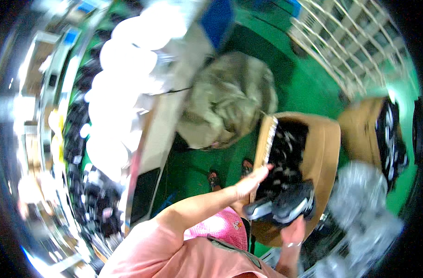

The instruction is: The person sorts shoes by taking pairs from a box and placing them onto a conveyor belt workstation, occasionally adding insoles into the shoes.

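Observation:
A pair of black shoes (293, 204) with pale soles, looking like sneakers, is at the near end of a tall brown cardboard box (323, 153). My right hand (294, 231) is closed on the near end of these shoes, its fingers partly hidden behind them. My left hand (252, 183) is over the box's left edge with its fingers stretched out, and nothing shows in it. Deeper in the box lie several black items (285, 148) with white marks, too blurred to tell apart.
Left of me runs a long table (163, 125) with bright white bundles (123, 78). A big greyish-green sack (230, 99) stands ahead on the green floor. A white wire cage (355, 41) is at far right. Another carton (362, 129) and clear plastic bags (359, 190) lie right.

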### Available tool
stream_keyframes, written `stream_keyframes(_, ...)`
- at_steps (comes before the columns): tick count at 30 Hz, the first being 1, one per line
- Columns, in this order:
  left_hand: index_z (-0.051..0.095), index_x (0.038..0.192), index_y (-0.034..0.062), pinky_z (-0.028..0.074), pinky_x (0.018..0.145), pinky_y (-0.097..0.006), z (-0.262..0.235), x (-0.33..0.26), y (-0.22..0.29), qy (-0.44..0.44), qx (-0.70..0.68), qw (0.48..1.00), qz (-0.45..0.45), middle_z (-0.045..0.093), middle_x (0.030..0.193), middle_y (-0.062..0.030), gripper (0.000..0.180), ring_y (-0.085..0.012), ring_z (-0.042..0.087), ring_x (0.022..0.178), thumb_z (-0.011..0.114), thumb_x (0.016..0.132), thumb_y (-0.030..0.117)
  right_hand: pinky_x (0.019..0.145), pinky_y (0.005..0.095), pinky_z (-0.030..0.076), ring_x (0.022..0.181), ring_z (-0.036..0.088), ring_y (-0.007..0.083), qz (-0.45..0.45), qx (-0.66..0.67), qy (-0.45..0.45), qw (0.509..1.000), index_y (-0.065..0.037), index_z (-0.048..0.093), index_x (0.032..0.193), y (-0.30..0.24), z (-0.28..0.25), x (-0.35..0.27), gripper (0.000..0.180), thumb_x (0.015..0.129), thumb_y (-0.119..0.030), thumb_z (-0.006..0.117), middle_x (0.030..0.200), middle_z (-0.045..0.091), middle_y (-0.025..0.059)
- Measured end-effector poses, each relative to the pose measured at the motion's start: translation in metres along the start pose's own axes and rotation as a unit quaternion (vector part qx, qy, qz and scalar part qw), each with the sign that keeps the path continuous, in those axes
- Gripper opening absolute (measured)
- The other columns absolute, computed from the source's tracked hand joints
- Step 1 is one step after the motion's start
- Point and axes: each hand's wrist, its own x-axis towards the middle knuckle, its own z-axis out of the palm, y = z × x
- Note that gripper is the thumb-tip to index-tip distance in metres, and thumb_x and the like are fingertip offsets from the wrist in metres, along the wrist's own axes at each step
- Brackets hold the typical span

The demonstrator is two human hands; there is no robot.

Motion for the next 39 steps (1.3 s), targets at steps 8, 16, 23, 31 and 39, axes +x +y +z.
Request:
stream_keyframes(8, 0.038, 0.120, 0.0091, 0.033, 0.088, -0.027, 0.003, -0.152, 0.057, -0.103, -0.211, 0.967, 0.094, 0.044, 0.116, -0.0043, 0.042, -0.0149, 0.042, 0.104, 0.033, 0.088, 0.035, 0.097, 0.0431, 0.023, 0.113, 0.034, 0.0265, 0.282, -0.071, -0.150, 0.945, -0.005, 0.047, 0.110, 0.017, 0.127, -0.069, 0.032, 0.082, -0.020, 0.043, 0.116, 0.044, 0.0097)
stream_keyframes(16, 0.037, 0.121, 0.0100, 0.033, 0.087, -0.031, -0.043, -0.275, 0.052, -0.074, -0.383, 0.882, 0.263, 0.044, 0.115, -0.0041, 0.047, -0.0156, 0.042, 0.103, 0.033, 0.086, 0.041, 0.059, 0.0270, 0.042, 0.069, 0.050, 0.0155, 0.253, -0.543, -0.312, 0.737, 0.001, 0.044, 0.072, 0.054, 0.211, -0.114, 0.015, 0.061, 0.010, 0.046, 0.079, 0.051, 0.0099)
stream_keyframes(23, 0.036, 0.122, 0.0109, 0.033, 0.087, -0.033, -0.073, -0.344, 0.034, -0.045, -0.453, 0.817, 0.354, 0.044, 0.114, -0.0040, 0.052, -0.0163, 0.043, 0.102, 0.032, 0.084, 0.046, 0.055, 0.0288, 0.044, 0.066, 0.058, 0.0192, 0.017, -0.767, -0.408, 0.495, 0.003, 0.055, 0.090, 0.119, 0.280, -0.153, 0.022, 0.067, 0.002, 0.055, 0.081, 0.061, 0.0125)
stream_keyframes(31, 0.034, 0.123, 0.0118, 0.033, 0.086, -0.036, -0.094, -0.384, 0.036, -0.020, -0.470, 0.779, 0.414, 0.045, 0.114, -0.0038, 0.058, -0.0170, 0.044, 0.100, 0.032, 0.081, 0.051, 0.046, 0.0401, 0.041, 0.050, 0.053, 0.0341, -0.453, -0.794, -0.399, -0.075, -0.004, 0.052, 0.051, 0.171, 0.321, -0.204, 0.008, 0.052, -0.012, 0.056, 0.055, 0.053, 0.0166)
stream_keyframes(39, 0.033, 0.124, 0.0127, 0.033, 0.085, -0.040, -0.123, -0.420, 0.042, 0.023, -0.496, 0.733, 0.465, 0.045, 0.113, -0.0037, 0.063, -0.0178, 0.044, 0.099, 0.031, 0.079, 0.057, 0.077, 0.0369, 0.029, 0.074, 0.047, 0.0350, -0.565, -0.631, -0.524, -0.094, 0.000, 0.052, 0.056, 0.220, 0.360, -0.232, 0.014, 0.049, -0.010, 0.060, 0.066, 0.051, 0.0172)
